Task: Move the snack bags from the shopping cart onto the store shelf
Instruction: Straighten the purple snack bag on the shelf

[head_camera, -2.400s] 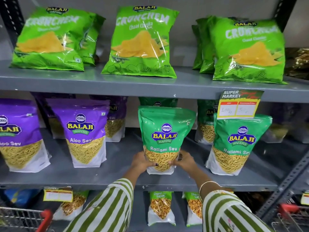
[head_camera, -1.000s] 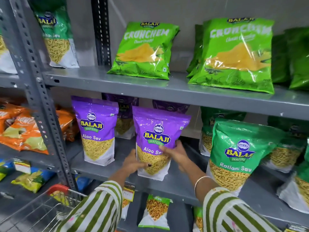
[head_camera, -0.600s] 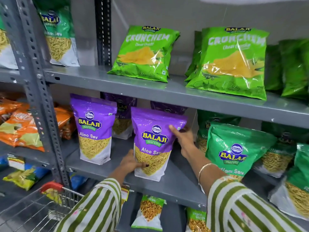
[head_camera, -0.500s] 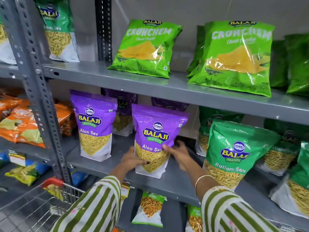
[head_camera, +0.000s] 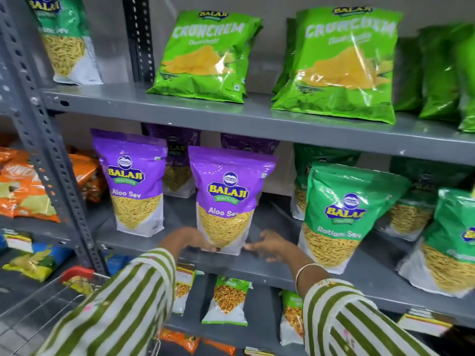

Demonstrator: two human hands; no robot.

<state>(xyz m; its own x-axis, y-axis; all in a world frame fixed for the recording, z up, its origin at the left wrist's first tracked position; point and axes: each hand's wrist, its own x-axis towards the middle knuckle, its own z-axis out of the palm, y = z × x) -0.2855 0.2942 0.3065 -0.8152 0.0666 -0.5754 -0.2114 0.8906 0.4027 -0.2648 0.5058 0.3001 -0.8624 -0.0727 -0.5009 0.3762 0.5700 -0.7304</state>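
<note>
Standing upright near the front edge of the middle shelf (head_camera: 257,268) is the purple Aloo Sev bag (head_camera: 228,199), and both of your hands are down at its bottom. Your left hand (head_camera: 191,240) sits at the bag's lower left corner. Its fingers curl around that corner and the thumb presses on the front of the bag. Your right hand (head_camera: 270,246) is just beside the lower right corner. Its fingers are spread and loose, and the tips look like they just touch the bag's side, but the hand is a bit blurry, so you cannot be sure of the touch.

A second purple Aloo Sev bag (head_camera: 133,181) stands to the left on the same shelf, closer to the grey post (head_camera: 51,160). More purple bags stand behind them near the back edge. To the right, a green Ratlami Sev bag (head_camera: 341,214) stands near the front edge, apart from your bag.

On the top shelf (head_camera: 231,114), two bright green Crunchem bags (head_camera: 208,55) lean back toward the wall.

The shopping cart (head_camera: 51,299) is at the bottom left, with its red handle just under your striped left sleeve (head_camera: 115,309).
</note>
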